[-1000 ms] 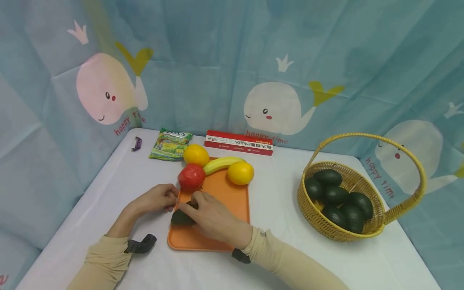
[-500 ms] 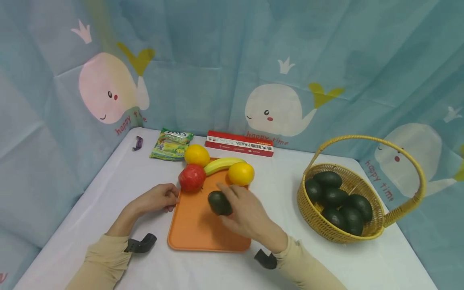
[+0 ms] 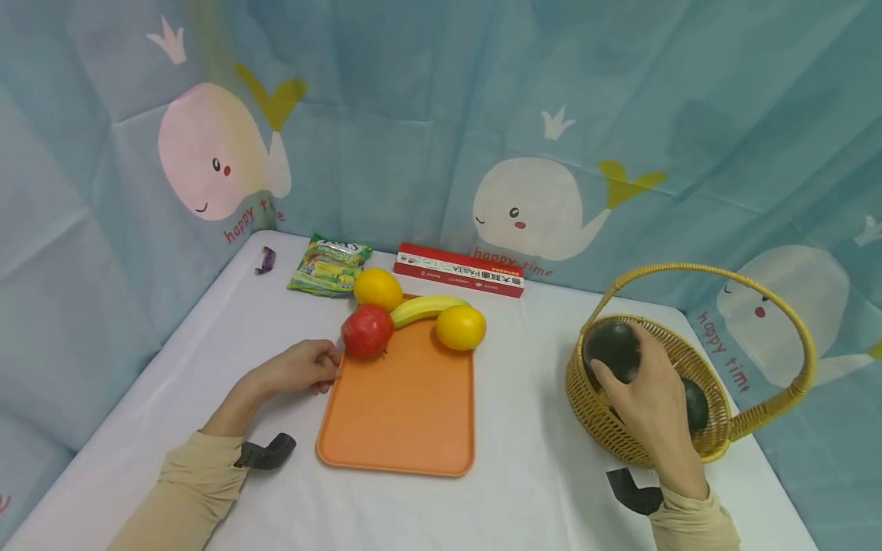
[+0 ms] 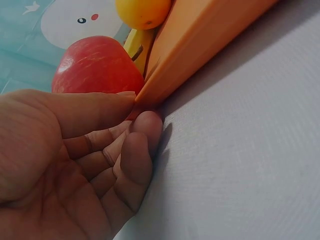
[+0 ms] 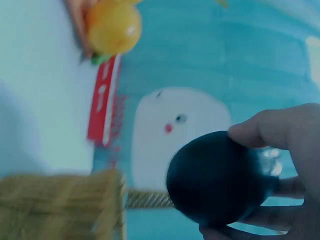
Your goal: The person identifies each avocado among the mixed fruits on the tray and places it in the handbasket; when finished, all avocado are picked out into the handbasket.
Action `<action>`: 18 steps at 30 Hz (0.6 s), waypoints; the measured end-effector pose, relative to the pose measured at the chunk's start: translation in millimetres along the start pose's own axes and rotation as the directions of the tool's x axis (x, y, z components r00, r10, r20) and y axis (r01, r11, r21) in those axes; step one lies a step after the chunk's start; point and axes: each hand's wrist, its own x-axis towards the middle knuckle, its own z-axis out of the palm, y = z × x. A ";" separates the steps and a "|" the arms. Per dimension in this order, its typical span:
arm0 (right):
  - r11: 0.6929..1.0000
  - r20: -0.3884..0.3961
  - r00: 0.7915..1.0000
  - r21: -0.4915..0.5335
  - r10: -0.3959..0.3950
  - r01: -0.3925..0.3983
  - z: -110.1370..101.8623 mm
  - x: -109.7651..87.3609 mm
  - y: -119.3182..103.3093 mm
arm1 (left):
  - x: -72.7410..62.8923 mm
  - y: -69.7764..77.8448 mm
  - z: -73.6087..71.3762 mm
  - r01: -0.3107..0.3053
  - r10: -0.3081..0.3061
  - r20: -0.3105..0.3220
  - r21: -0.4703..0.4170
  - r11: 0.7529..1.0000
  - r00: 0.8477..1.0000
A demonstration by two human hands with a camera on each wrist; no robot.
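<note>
My right hand (image 3: 653,394) grips a dark green avocado (image 3: 612,350) over the wicker basket (image 3: 584,402) on the right. In the right wrist view the thumb and fingers wrap one side of that avocado (image 5: 212,177), above the basket rim (image 5: 60,200). Another avocado (image 3: 694,405) shows inside the basket; my hand and arm hide much of the rest. At the left side of the orange tray (image 3: 400,413), my left hand (image 3: 303,367) pinches the rim between thumb and fingertips, as the left wrist view shows. A red apple-like fruit (image 4: 97,67) sits just beyond the thumb.
Two yellow round fruits, one by the tray's far left corner (image 3: 378,289) and one on its right (image 3: 461,327), flank a banana (image 3: 423,308). Behind lie a green snack bag (image 3: 331,266), a red pasta box (image 3: 458,270) and a purple wrapper (image 3: 265,260). The basket's tall handle (image 3: 703,269) arches overhead.
My right hand has lifted the avocado off the tray and carried it right, over the basket. The left hand has stayed at the tray's left rim.
</note>
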 end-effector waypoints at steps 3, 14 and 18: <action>0.998 0.063 0.997 -0.044 0.041 -0.038 0.4 -3.1 13.4 | 1.0 0.1 -0.4 0.005 -0.005 0.003 -0.002 1.000 1.000; 0.990 0.266 0.962 -0.140 0.060 -0.023 11.5 -3.4 32.9 | -4.0 3.3 0.0 0.003 -0.003 -0.001 0.010 1.000 1.000; 0.986 0.330 0.941 -0.168 0.073 -0.018 13.1 -3.9 37.1 | -3.5 4.1 0.2 0.002 -0.002 -0.005 0.012 1.000 1.000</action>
